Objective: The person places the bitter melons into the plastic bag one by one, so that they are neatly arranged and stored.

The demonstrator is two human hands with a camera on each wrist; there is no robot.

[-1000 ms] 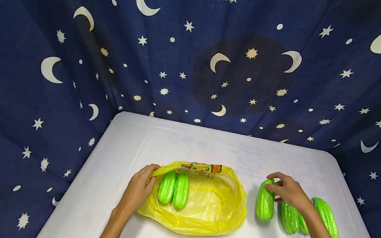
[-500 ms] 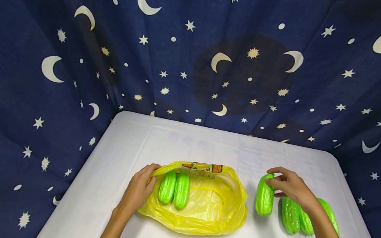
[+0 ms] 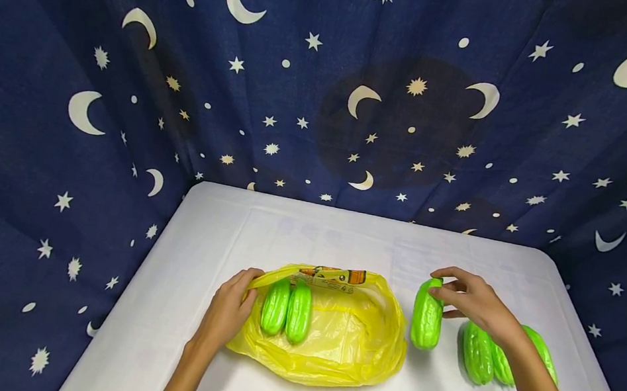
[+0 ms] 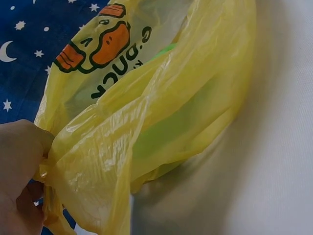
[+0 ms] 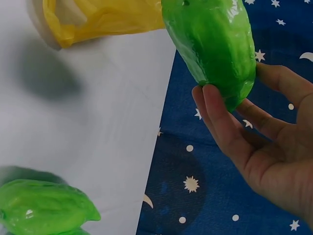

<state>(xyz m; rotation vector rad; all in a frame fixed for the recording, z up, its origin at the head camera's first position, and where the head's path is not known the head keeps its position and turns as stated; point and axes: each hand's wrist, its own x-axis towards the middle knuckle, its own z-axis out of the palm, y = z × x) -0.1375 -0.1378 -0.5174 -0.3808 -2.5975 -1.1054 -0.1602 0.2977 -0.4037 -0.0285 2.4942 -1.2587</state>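
A yellow plastic bag (image 3: 325, 371) with a printed duck face lies open on the white table, two glossy green, ridged, cucumber-like vegetables (image 3: 299, 314) side by side in its left part. At the bag's left rim, my left hand (image 3: 230, 307) pinches the plastic; the left wrist view has these fingers (image 4: 29, 147) on bunched film. Just right of the bag, my right hand (image 3: 472, 305) grips another green vegetable (image 3: 428, 315) by its top end, lifted above the table. In the right wrist view, thumb and fingertips hold its tapered end (image 5: 215, 58).
Several more green vegetables (image 3: 477, 355) lie close together at the table's right, partly behind the right forearm. The white-covered table (image 3: 344, 233) meets a dark blue curtain (image 3: 328, 91) with moons and stars at the back and sides.
My right hand has raised the green vegetable off the table and carried it left toward the bag. The left hand and the bag have stayed in place.
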